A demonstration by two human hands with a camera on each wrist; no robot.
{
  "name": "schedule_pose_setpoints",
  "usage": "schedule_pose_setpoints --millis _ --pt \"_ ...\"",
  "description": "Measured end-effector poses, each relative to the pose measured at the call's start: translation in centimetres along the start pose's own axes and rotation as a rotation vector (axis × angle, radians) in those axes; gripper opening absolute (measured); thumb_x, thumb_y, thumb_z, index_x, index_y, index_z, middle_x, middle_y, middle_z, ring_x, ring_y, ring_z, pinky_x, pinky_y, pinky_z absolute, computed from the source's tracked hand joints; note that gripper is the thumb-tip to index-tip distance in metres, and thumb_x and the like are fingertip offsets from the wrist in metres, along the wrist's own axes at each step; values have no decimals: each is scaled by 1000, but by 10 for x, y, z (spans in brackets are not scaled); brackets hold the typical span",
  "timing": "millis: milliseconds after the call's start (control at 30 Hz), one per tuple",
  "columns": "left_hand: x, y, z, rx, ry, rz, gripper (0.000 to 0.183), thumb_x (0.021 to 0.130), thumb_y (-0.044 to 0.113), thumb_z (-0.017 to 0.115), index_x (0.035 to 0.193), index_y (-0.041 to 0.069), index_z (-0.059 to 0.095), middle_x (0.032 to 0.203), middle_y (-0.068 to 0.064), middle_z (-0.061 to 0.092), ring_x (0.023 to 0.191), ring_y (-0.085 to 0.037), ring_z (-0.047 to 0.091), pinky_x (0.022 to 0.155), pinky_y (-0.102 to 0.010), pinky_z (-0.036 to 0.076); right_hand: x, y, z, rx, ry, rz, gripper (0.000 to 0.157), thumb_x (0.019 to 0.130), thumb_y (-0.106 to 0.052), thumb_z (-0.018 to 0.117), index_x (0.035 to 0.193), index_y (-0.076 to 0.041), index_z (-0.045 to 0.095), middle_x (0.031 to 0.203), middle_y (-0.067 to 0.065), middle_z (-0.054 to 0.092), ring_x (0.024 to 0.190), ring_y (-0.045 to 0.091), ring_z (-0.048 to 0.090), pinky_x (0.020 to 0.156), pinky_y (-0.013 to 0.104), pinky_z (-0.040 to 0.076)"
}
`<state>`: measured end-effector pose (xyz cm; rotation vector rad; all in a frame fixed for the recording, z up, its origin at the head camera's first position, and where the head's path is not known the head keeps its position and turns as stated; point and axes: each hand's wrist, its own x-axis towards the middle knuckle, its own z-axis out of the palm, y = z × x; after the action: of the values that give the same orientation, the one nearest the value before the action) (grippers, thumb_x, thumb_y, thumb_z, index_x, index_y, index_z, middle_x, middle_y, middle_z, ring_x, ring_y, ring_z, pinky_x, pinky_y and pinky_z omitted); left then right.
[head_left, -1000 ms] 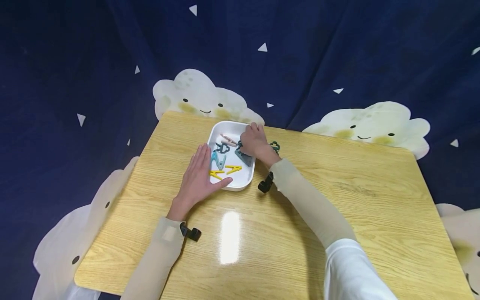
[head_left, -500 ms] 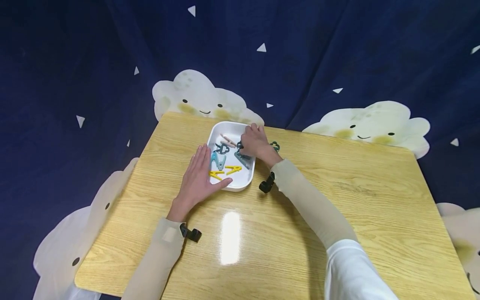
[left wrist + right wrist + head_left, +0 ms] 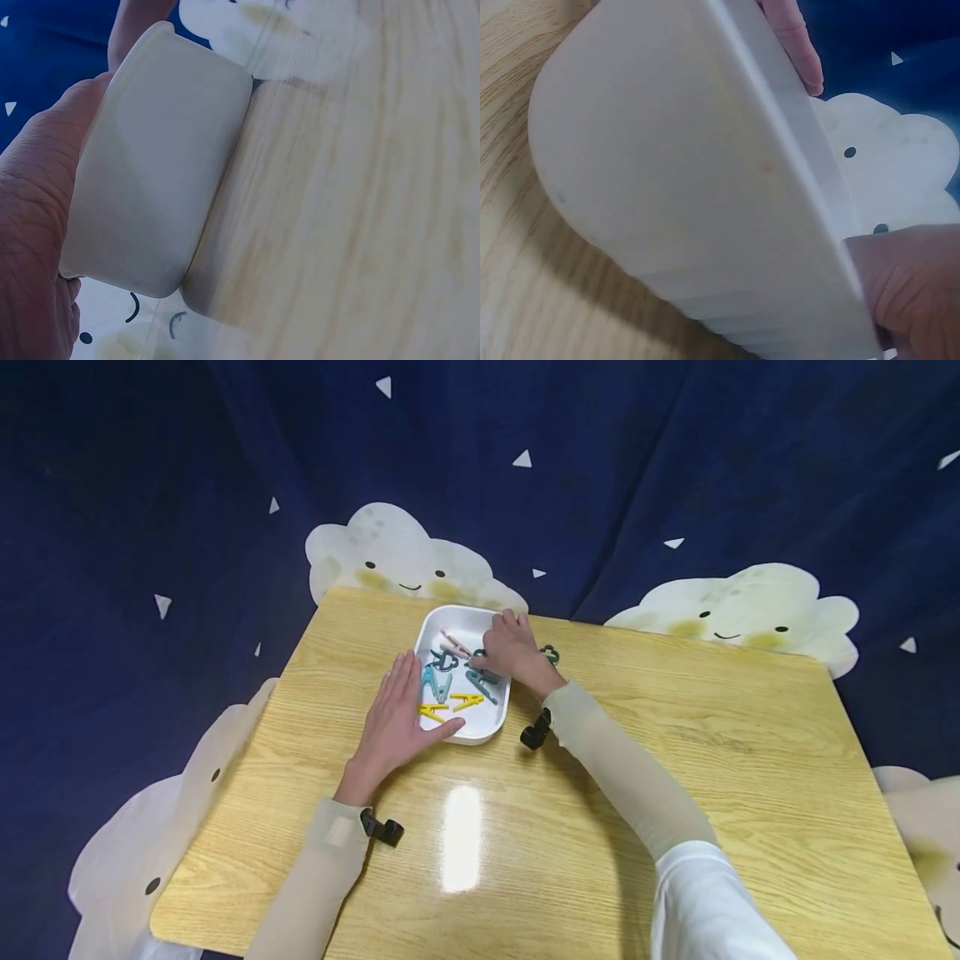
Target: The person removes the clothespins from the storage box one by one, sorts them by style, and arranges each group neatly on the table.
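Backing the wooden table (image 3: 712, 760) and tray (image 3: 486, 717) is cloud-printed navy cloth (image 3: 480, 468).

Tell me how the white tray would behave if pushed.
The white tray would probably stay stiff, as its sides look smooth and unbent. It would likely slide readily, since the table shines as if smooth. The yellow clips lie inside it, so they might skid about.

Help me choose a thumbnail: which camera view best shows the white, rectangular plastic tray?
The head view: the tray appears from above, interior mostly visible. Left wrist shows mainly outer walls; right wrist, outer wall, rim and some inner wall.
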<state>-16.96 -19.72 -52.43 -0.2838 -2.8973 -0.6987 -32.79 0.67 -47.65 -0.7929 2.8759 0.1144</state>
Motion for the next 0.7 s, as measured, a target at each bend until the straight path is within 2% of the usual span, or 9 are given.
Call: schedule_pose_setpoints --millis 133,200,267,367,467,533,700 --pt "0 0 1 -2 0 1 128 84 89 51 167 3 5 175 -6 -9 163 -28 -1 132 -42 6 -3 5 -5 48 -60 -52 32 103 -34 62 126 -13 70 115 8 50 115 30 36 98 46 28" --pt "0 0 0 -2 0 1 128 84 89 52 167 3 6 175 -7 -8 163 -28 -1 132 -42 6 -3 8 -7 75 -92 -79 41 101 -23 64 141 -19 64 119 8 48 116 30 34 97 45 28" --pt "0 0 0 -3 -3 -1 128 84 89 52 167 3 6 175 -7 -8 163 -27 -2 132 -42 6 -4 10 -9 88 -108 -97 49 98 -19 67 147 -21 61 121 8 47 116 30 33 96 44 27" --pt "-1 0 -1 1 -6 -2 128 84 89 52 167 3 6 176 -9 -6 162 -26 -4 132 -42 6 -5 10 -9 63 -91 -114 43 96 -23 72 138 -19 67 120 7 47 114 30 33 95 45 28" --pt "-1 1 0 -2 -6 0 128 85 89 52 167 3 5 176 -8 -7 162 -26 -3 132 -42 6 -4 8 -8 11 -56 -117 26 96 -29 74 118 -14 73 115 7 48 111 30 34 95 45 28" --pt "-1 2 0 -2 -6 1 128 85 89 52 167 4 4 175 -7 -8 163 -27 -3 132 -42 6 -4 6 -6 -18 -35 -106 21 96 -31 74 105 -13 73 112 6 48 110 29 34 96 45 28" --pt "-1 2 0 2 -7 -4 128 85 89 52 167 4 4 175 -6 -9 162 -27 -3 132 -42 6 -3 3 -3 -66 -15 -63 32 98 -41 72 90 -11 71 107 7 49 109 28 36 97 44 29"
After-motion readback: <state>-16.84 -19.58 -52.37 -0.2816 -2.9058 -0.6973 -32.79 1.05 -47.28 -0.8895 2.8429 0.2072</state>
